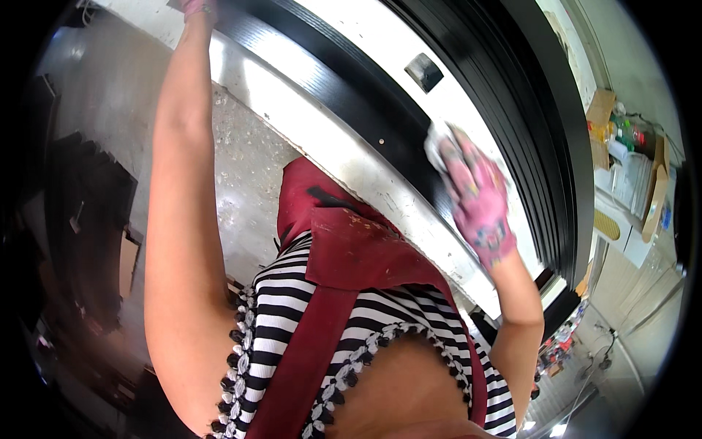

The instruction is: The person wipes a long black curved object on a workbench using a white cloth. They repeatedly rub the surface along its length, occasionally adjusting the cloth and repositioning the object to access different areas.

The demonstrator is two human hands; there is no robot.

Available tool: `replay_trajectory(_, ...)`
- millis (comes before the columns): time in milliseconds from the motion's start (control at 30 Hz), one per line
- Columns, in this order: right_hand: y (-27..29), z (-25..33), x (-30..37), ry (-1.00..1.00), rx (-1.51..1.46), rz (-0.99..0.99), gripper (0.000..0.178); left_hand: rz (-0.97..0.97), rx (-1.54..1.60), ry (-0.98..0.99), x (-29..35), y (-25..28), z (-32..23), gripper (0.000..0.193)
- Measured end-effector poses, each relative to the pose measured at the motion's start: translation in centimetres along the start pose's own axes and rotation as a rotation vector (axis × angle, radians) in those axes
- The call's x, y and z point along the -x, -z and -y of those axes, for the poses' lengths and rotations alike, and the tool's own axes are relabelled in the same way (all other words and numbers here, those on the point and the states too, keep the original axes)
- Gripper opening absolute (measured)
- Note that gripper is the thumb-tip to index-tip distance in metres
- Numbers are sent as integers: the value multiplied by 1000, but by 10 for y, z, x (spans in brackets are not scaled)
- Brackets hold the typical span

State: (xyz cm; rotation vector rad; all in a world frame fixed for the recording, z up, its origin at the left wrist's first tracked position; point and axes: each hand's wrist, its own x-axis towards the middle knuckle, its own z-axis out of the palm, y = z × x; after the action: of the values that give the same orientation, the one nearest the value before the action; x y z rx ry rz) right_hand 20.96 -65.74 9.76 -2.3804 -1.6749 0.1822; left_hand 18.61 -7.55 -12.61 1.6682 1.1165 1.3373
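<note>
A long glossy black strip (344,110) lies along a white workbench (292,117), running from the upper left towards the right. My right hand (479,208), in a pink patterned glove, presses a wadded white cloth (439,145) against the strip's far edge. The fingers lie over the cloth, and motion blurs it a little. At the upper left my left arm is stretched far out. Its pink-gloved left hand (199,6) is beside the strip's far end, mostly cut off by the picture's edge, so its fingers are hidden.
Beyond the strip lies a stack of black ribbed strips (526,110). A small dark square piece (424,72) rests on the white surface between them. At the right, an open cardboard box (656,186) stands among bottles and papers. Dark stacked pieces (80,219) are at the left.
</note>
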Motion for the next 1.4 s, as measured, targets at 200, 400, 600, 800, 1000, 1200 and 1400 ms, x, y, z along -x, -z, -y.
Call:
replay_trajectory(200,-41,36,-138,81,8,-12,55,149,-490,-569,-22,-1,9,16)
replay_trajectory(400,-33,11,-19,-88,123,-68,45,208,-821,-790,-110,3,127,16)
replay_trajectory(600,-2,-17,163,-430,123,-128,40,214,-752,-649,-93,-19,101,21)
replay_trajectory(800,-6,-24,174,-368,72,-208,33,62,-605,-552,-33,23,-13,31)
replay_trajectory(1000,-13,-26,180,-454,43,-220,44,1030,270,-84,129,69,-225,40)
replay_trajectory(1200,-16,-12,151,-669,-124,-108,35,1607,-207,-1099,239,43,-285,38)
replay_trajectory(1400,-43,21,-3,-280,-141,-124,31,1677,-305,-1059,249,29,-277,45)
